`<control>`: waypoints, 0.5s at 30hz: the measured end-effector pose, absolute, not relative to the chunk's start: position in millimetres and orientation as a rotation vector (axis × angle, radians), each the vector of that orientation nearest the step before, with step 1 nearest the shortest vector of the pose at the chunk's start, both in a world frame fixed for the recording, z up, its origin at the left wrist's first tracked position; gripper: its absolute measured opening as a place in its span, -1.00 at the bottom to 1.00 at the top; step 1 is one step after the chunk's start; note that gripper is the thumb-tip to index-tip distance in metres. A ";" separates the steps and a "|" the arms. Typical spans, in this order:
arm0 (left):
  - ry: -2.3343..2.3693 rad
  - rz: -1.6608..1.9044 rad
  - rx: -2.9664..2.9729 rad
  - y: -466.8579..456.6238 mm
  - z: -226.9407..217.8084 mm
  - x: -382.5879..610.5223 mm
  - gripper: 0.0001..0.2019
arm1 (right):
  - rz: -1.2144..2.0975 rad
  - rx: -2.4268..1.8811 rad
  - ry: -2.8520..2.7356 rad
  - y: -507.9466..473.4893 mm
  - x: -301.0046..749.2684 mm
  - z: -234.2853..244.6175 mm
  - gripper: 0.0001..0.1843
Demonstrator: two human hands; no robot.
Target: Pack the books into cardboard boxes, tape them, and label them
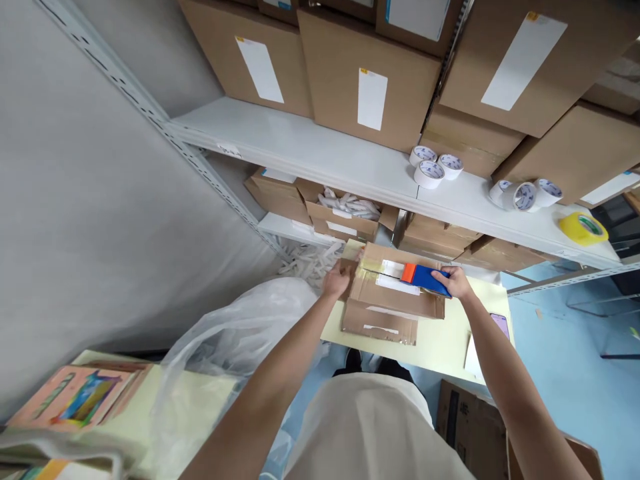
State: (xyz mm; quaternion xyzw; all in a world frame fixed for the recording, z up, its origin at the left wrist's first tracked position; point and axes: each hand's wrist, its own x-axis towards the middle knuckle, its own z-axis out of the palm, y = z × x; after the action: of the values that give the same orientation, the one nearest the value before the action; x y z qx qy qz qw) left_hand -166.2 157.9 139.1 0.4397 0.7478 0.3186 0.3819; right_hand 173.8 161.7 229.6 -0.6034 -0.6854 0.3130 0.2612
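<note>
A cardboard box (395,267) lies on the pale yellow table (460,333) in front of me, its flaps spread toward me. Yellowish tape and a white label show on its upper part. My left hand (337,280) has its fingers curled at the box's left side, on a brown flap. In my right hand (453,281) is a flat blue piece with an orange end (425,278), pinched near its right end. It lies over the white label, with the orange end pointing left. What exactly it is, I cannot make out.
A metal shelf (320,155) across the front carries large boxes (370,73), white tape rolls (430,173) and a yellow tape roll (584,228). A phone (500,325) lies at the table's right. Clear plastic sheeting (260,313) is heaped left; another box (470,427) stands below right.
</note>
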 end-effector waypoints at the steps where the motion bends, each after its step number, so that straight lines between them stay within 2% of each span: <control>1: 1.872 0.830 1.164 155.9 137.2 -164.7 -0.47 | 0.861 -1.639 -1.837 160.3 174.0 229.5 -0.31; 3: 1.723 0.858 1.304 151.1 135.8 -159.6 -0.43 | 0.889 -1.656 -1.818 158.4 174.5 229.5 -0.31; 6: 1.586 0.721 1.502 144.1 142.5 -150.8 -0.33 | 0.920 -1.668 -1.840 158.7 176.8 231.7 -0.34; 12: 1.600 0.412 2.170 137.5 171.9 -136.6 0.28 | 1.018 -1.568 -1.992 166.4 183.7 238.2 -0.36; 15: 1.627 0.184 2.259 134.5 179.8 -131.1 0.38 | 1.095 -1.536 -2.041 172.6 183.9 241.8 -0.32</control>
State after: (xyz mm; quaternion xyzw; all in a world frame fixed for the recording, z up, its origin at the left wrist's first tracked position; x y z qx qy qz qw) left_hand -131.1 134.5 179.8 0.7973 0.5741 0.0651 0.1748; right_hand 183.9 172.6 241.8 -0.5437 -0.7223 0.3876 0.1800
